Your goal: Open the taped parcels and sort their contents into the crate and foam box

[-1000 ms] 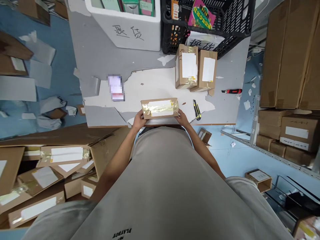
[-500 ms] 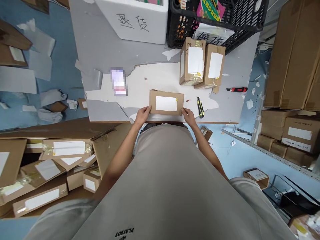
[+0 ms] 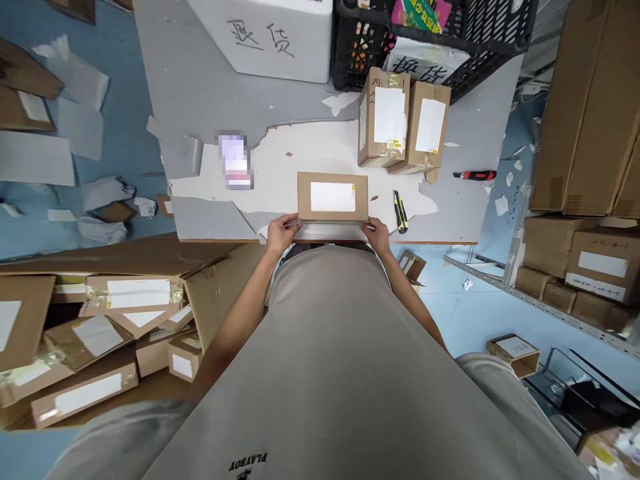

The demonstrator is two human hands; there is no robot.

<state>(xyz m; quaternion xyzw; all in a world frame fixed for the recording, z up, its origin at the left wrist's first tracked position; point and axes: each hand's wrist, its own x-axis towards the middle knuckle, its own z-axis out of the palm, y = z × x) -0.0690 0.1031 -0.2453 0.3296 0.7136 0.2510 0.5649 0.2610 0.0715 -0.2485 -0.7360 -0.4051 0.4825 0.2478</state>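
Observation:
A small brown cardboard box with a white label is at the table's front edge, between my two hands. My left hand grips its near left corner, fingers closed. At the near right corner my right hand pinches it in the same way. Just right of the box lies a black and yellow utility knife. Behind it, two taped cardboard boxes with white labels stand side by side. A phone, its screen blurred out, lies to the left.
A white bin and a black plastic crate stand at the table's back. A red and black utility knife lies at the right. On the floor at left, a large carton holds several boxes. Shelves with cartons line the right.
The box's near edge has lifted slightly and its top has tilted away from me. My fingers have shifted lower, toward its near bottom corners.

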